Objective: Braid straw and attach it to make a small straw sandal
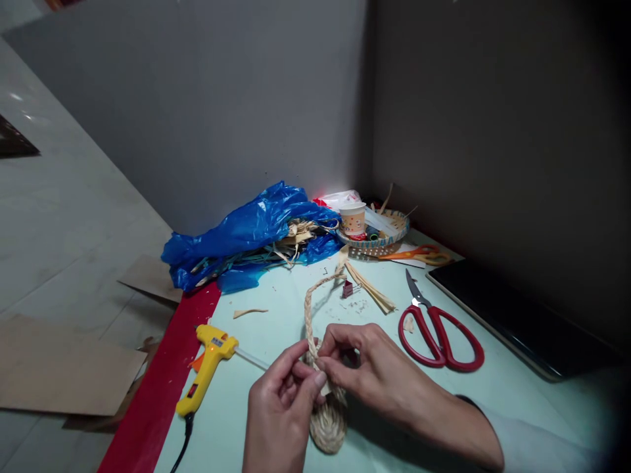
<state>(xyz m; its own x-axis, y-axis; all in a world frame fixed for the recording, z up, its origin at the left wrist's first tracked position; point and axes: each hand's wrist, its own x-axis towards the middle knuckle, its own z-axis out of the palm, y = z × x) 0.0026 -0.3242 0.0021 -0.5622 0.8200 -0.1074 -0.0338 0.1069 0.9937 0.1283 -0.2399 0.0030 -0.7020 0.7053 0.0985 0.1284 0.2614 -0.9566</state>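
Note:
A pale braided straw cord point(309, 309) runs up from between my hands and bends over to the right at its top. Below it hangs a coiled, woven straw piece point(328, 428) with a rounded end. My left hand point(286, 401) pinches the braid from the left, thumb against the strands. From the right, my right hand point(362, 358) pinches the same braid between thumb and fingertips. The fingers partly hide where braid and coiled piece meet. A yellow glue gun point(208, 368) lies left of my hands, and red-handled scissors point(436, 335) lie to the right.
At the back are a blue plastic bag point(261, 217) with dry straw and a woven basket point(374, 244) holding a paper cup point(353, 219). Orange scissors point(424, 253), a dark red clip point(348, 289), loose straw strips point(371, 289) and a black flat device point(513, 315) lie nearby.

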